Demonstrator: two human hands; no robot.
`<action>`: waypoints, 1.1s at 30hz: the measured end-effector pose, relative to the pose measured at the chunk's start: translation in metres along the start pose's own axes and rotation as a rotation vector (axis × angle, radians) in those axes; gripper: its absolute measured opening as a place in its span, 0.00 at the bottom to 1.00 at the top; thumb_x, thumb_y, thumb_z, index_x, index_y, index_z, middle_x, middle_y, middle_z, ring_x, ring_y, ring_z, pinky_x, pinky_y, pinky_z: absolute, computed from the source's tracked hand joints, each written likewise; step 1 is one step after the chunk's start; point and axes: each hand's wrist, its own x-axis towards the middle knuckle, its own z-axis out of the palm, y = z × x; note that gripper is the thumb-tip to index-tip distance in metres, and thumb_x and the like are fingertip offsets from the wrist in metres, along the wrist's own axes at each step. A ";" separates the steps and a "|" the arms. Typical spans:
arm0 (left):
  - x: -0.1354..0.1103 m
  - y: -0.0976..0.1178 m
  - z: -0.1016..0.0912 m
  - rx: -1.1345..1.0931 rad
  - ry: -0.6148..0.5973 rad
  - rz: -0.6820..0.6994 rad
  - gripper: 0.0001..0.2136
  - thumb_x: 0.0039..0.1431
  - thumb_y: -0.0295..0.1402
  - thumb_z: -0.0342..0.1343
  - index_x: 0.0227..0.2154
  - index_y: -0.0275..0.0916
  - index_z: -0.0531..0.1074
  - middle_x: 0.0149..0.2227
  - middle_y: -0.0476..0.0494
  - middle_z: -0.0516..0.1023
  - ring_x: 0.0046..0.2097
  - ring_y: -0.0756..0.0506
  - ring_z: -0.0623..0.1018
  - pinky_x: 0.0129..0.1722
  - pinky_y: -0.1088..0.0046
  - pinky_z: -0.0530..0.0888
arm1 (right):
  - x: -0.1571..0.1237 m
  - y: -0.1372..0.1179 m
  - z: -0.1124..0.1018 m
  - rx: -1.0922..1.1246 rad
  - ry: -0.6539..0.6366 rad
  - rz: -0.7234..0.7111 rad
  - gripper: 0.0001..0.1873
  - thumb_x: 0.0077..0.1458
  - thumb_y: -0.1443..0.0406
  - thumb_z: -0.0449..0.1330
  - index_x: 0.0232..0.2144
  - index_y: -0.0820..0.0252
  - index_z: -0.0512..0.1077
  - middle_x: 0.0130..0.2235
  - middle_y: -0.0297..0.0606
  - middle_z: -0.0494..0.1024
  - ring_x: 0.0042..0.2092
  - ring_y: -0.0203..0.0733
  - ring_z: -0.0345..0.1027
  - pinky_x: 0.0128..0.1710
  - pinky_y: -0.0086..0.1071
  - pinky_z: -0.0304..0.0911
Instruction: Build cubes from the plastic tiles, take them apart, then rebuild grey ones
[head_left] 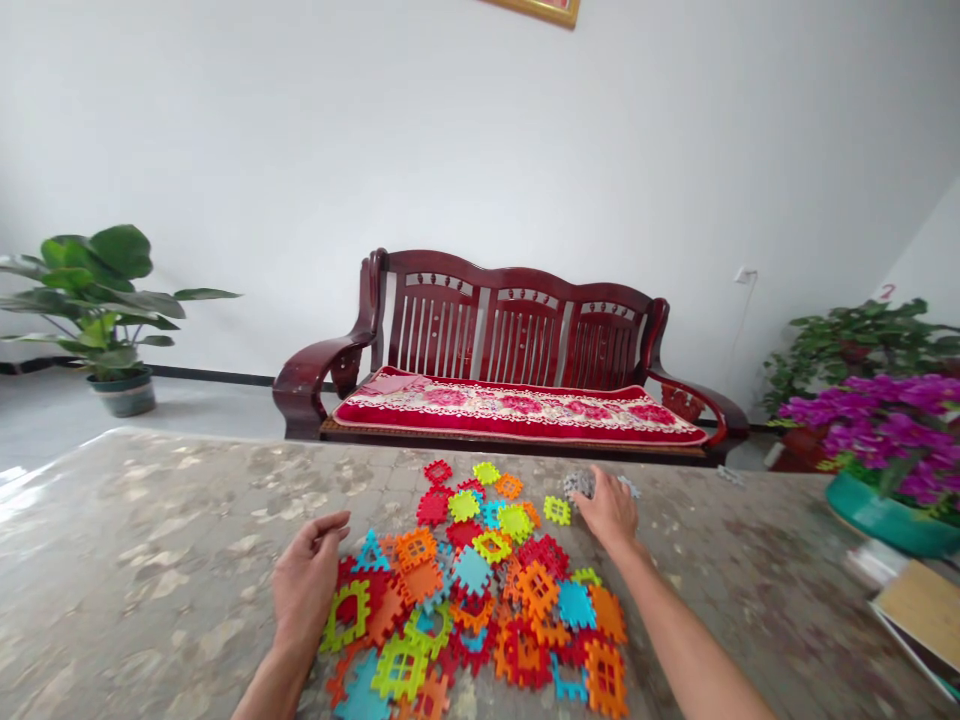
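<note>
A heap of interlocking plastic building tiles (472, 570) with notched edges lies on the table, in red, orange, lime green and blue. Several have window-like cutouts. To the left of the heap rests my left hand (304, 580), fingers loosely bent, with nothing in it. Its fingertips are close to a blue triangular tile (370, 552). At the far right of the heap, my right hand (611, 510) has its thumb and fingers on grey notched tiles (577, 485); their exact number is hidden. A lime green window tile (556, 510) lies just left of that hand.
The table has a patterned grey-brown cover (187, 540). Another grey piece (729, 475) lies near its far edge. At the right stand a teal pot of purple flowers (892, 510) and a box-like object (919, 610). A wooden bench (517, 320) is beyond the table.
</note>
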 end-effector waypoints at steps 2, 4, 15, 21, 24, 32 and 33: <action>-0.001 0.001 0.000 0.008 0.007 0.001 0.19 0.46 0.40 0.49 0.39 0.41 0.77 0.34 0.44 0.83 0.31 0.43 0.77 0.31 0.70 0.69 | 0.003 0.001 0.001 0.023 -0.013 -0.006 0.30 0.52 0.58 0.60 0.57 0.59 0.66 0.48 0.51 0.76 0.52 0.59 0.66 0.49 0.46 0.60; -0.001 0.002 -0.001 0.018 0.014 0.003 0.19 0.46 0.40 0.49 0.38 0.41 0.78 0.34 0.44 0.83 0.30 0.44 0.77 0.30 0.70 0.69 | 0.006 0.002 0.000 0.046 -0.032 -0.015 0.31 0.51 0.59 0.60 0.57 0.60 0.66 0.50 0.50 0.76 0.52 0.58 0.67 0.50 0.46 0.60; 0.003 -0.004 0.001 0.056 0.035 0.051 0.17 0.48 0.40 0.50 0.36 0.41 0.79 0.32 0.46 0.83 0.29 0.44 0.76 0.30 0.70 0.69 | 0.012 0.006 -0.006 0.109 -0.074 -0.104 0.34 0.47 0.65 0.59 0.59 0.58 0.64 0.52 0.42 0.77 0.52 0.51 0.68 0.51 0.40 0.59; 0.004 -0.008 0.003 0.034 0.021 0.058 0.17 0.48 0.40 0.50 0.38 0.41 0.78 0.33 0.45 0.82 0.34 0.43 0.78 0.33 0.70 0.70 | -0.001 -0.006 -0.011 0.128 -0.059 -0.195 0.28 0.48 0.64 0.59 0.54 0.55 0.70 0.52 0.40 0.77 0.54 0.50 0.66 0.55 0.40 0.58; 0.004 -0.012 0.006 0.002 0.009 0.117 0.17 0.49 0.40 0.49 0.37 0.40 0.77 0.34 0.44 0.82 0.35 0.44 0.78 0.35 0.71 0.71 | -0.024 -0.027 -0.015 0.243 -0.104 -0.313 0.22 0.50 0.65 0.57 0.49 0.55 0.74 0.51 0.39 0.77 0.54 0.49 0.66 0.57 0.40 0.57; 0.002 -0.016 0.009 0.025 -0.025 0.164 0.19 0.53 0.42 0.48 0.39 0.38 0.77 0.32 0.45 0.81 0.28 0.46 0.76 0.30 0.72 0.69 | -0.108 -0.100 -0.031 0.396 -0.421 -0.677 0.33 0.47 0.61 0.63 0.57 0.52 0.69 0.61 0.37 0.69 0.64 0.52 0.54 0.64 0.47 0.48; 0.001 -0.016 0.009 0.012 -0.019 0.159 0.18 0.53 0.41 0.48 0.39 0.38 0.77 0.32 0.45 0.82 0.29 0.46 0.76 0.31 0.72 0.70 | -0.115 -0.106 -0.033 0.392 -0.445 -0.692 0.35 0.47 0.60 0.63 0.59 0.52 0.66 0.63 0.37 0.67 0.65 0.52 0.51 0.65 0.47 0.46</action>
